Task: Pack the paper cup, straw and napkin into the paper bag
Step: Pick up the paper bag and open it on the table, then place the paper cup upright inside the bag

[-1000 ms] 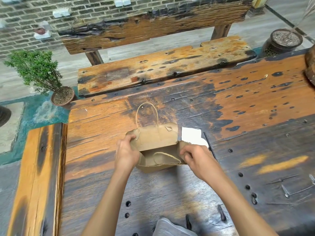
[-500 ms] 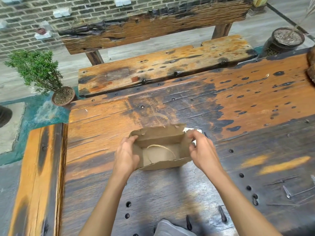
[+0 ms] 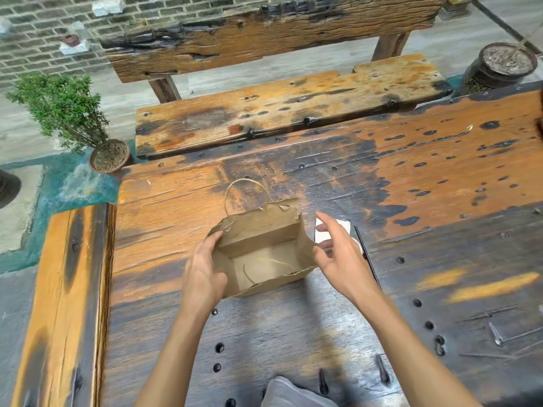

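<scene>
Bag (image 3: 258, 254) standing open on the tabletop (image 3: 411, 201), mouth up, one handle (image 3: 245, 195) rising behind its far wall, the other lying inside. Left hand (image 3: 202, 274) against the bag's left wall, right hand (image 3: 340, 254) just beside its right wall, fingers (image 3: 329, 221) spread. Napkin (image 3: 333, 230) flat on the tabletop right of the bag, partly under the right hand; straw (image 3: 367, 257) lying just right of the napkin. Bench (image 3: 279, 110) behind the tabletop. Potted plant (image 3: 73, 121) on the floor, far left. Pot (image 3: 499, 69) on the floor, far right.
</scene>
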`<state>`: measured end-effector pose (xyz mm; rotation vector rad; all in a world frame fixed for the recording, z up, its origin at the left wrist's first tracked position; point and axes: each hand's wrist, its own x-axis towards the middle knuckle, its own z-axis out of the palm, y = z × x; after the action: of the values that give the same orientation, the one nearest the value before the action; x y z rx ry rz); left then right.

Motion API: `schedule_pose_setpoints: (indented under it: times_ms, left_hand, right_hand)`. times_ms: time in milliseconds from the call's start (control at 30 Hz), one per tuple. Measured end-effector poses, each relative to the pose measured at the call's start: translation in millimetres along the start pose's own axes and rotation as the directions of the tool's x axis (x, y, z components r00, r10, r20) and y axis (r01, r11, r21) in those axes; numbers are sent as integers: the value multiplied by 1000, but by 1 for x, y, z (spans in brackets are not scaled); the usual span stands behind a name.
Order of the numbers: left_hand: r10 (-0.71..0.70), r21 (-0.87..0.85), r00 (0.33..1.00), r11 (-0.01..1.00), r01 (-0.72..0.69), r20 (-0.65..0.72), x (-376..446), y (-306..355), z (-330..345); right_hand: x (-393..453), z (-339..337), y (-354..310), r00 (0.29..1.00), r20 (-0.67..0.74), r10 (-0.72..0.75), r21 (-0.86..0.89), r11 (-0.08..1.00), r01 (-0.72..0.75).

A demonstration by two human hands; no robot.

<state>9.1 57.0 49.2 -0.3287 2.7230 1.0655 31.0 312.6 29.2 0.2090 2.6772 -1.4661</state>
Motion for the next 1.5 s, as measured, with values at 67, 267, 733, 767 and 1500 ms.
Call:
schedule_pose_setpoints:
  times_ms: [67, 267, 733, 767, 1500]
  left_hand:
    - [-4, 2, 1000, 1000, 4, -6, 0, 3, 1]
    - [-16, -33, 999, 999, 18, 39, 2, 9, 5]
    - [-21, -24, 1000, 999, 21, 4, 5, 11, 11]
    - [-15, -19, 1000, 1000, 15, 1, 4, 11, 11]
    - [-19, -91, 1000, 996, 19, 9, 4, 8, 12]
  right_hand:
    - [0, 2, 1, 1000, 13, 26, 53, 998, -27]
    - [-5, -1, 6, 992, 5, 127, 256, 959, -124]
    - [34, 6, 119, 912, -29, 408, -404, 830, -384]
    - [36, 10, 124, 913, 3, 409, -441, 820, -366]
    - [36, -66, -73, 996, -11, -91, 315, 945, 90]
